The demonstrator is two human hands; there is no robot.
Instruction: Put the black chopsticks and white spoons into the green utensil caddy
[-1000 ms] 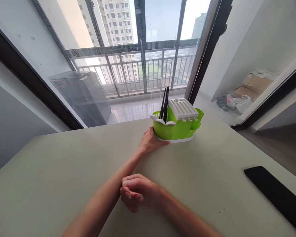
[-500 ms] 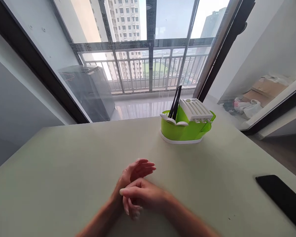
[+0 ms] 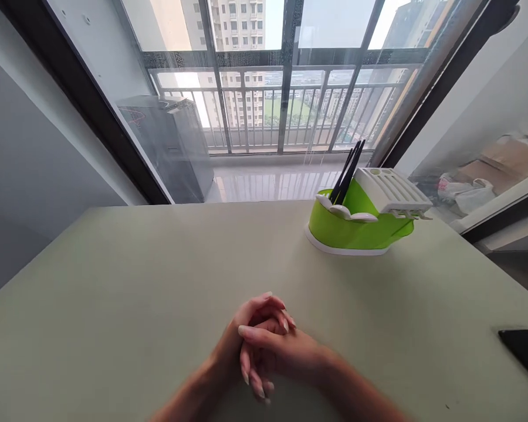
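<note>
1. Head view: the green holder [image 3: 347, 231] stands upright on the table [image 3: 180, 264]; we take it as landmark.
2. In its near-left part, black sticks [image 3: 347, 176] lean; the white slotted top [image 3: 393, 190] covers its right part.
3. Change: a second ago our left hand [image 3: 251, 312] touches the holder's base; now it's off, well apart, nearer us and left of the holder.
4. Our right hand [image 3: 286, 350] meets it there. Left fingers curl loosely over the right hand; right fingers bend, slightly apart, pinching nothing.
5. Meaning: we judge the holder stands unsupported, both hands free of it.
6. Black flat object [image 3: 525, 349]: right of the holder, nearer us, untouched.
</note>
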